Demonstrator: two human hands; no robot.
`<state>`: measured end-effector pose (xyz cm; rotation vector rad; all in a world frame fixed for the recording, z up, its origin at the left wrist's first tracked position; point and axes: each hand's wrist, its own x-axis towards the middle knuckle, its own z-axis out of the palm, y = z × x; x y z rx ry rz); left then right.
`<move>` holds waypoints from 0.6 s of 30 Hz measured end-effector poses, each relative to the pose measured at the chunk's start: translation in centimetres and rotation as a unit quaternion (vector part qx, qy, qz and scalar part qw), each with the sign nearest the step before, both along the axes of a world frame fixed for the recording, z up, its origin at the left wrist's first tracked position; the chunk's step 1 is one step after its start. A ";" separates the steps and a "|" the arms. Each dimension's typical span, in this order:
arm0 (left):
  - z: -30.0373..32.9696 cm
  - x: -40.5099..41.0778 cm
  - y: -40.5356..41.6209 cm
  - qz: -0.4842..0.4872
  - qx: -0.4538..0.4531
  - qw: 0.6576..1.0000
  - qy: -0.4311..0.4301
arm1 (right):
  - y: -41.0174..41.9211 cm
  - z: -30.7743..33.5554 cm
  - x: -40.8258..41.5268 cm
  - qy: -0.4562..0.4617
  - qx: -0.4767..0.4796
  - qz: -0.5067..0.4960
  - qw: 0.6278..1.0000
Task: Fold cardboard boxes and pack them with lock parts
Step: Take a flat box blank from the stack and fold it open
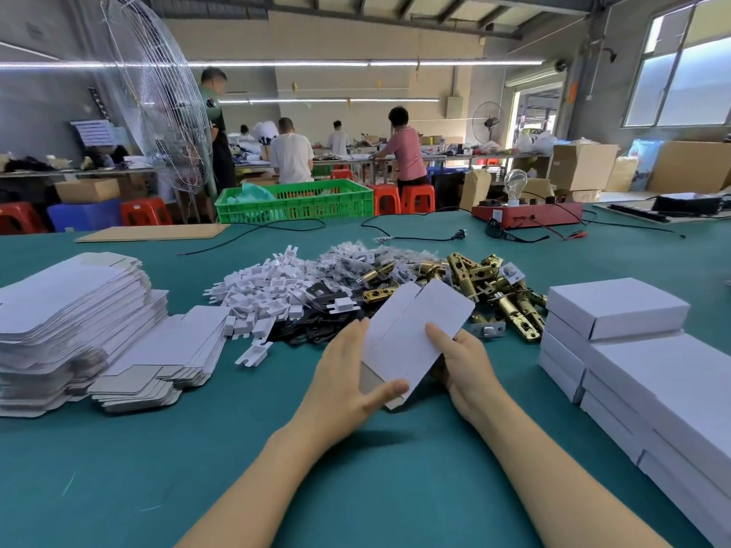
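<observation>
Hands meet at the middle of the frame over the green worktop (pixel 118 460). The left hand (pixel 344 383) and right hand (pixel 461 359) both grip a flat white box (pixel 411 334). The right fingers are hidden behind it. Lock parts (pixel 486 286) lie just above.

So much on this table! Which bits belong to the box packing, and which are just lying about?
For the job:
box blank held by both hands
stacked flat blanks
white plastic pieces
brass latches
finished white boxes

Lying about:
green crate
red tester with bulb
sunglasses
cardboard sheet
</observation>
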<state>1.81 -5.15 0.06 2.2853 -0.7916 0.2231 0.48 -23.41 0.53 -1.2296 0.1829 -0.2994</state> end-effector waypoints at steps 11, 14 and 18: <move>0.4 1.8 0.7 0.099 -0.311 0.920 0.218 | 1.2 -0.3 0.3 0.005 -0.175 -0.062 0.983; 0.7 2.0 0.6 0.104 -0.404 0.858 0.300 | 2.0 -0.5 -0.1 -0.019 -0.380 -0.044 0.924; 1.1 1.8 0.4 0.055 -0.447 0.818 0.357 | 3.1 -0.8 -0.2 -0.103 -0.646 -0.061 0.754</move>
